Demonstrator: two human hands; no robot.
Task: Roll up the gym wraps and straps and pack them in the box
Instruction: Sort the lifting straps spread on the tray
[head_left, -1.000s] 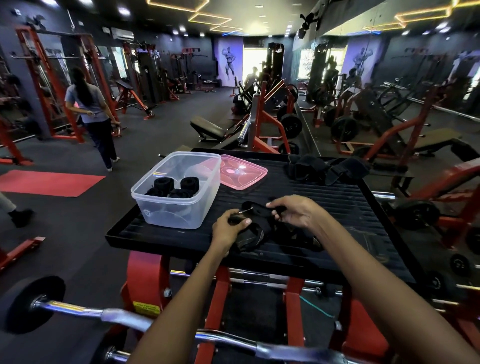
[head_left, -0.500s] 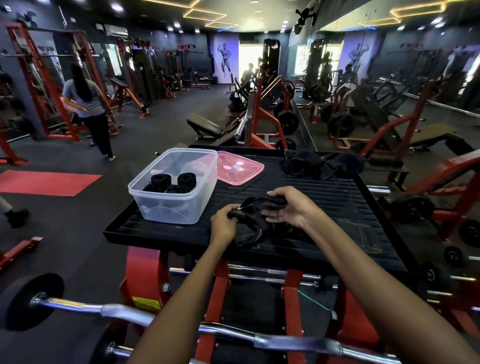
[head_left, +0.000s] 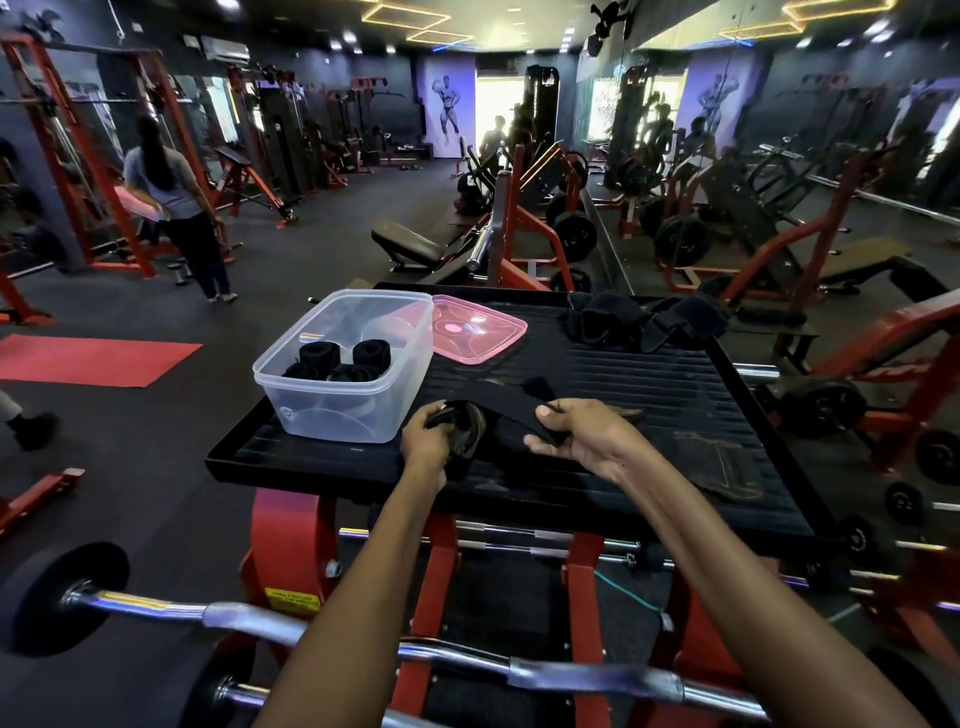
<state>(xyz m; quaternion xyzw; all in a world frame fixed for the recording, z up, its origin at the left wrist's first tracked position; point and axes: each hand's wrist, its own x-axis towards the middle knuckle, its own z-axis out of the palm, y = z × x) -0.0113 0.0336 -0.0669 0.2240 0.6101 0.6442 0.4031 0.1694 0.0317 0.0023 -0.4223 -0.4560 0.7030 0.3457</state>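
A black strap (head_left: 511, 410) lies across the near middle of the black ribbed platform (head_left: 649, 384). My left hand (head_left: 428, 441) grips its rolled end just right of the clear plastic box (head_left: 348, 410). My right hand (head_left: 582, 434) pinches the flat part of the same strap, thumb on top. Inside the box sit several black rolled wraps (head_left: 337, 361). A heap of loose black wraps and straps (head_left: 639, 322) rests at the platform's far right.
A pink lid (head_left: 475, 332) lies behind the box. A flat dark pad (head_left: 722, 462) lies on the platform's near right. A curl bar (head_left: 363, 639) with plates crosses below my arms. A person (head_left: 176, 208) stands far left by red racks. Red machine frames surround the platform.
My right hand has drawn the strap out flat to the right, while my left hand keeps hold of the rolled end. The person at far left has stepped farther away.
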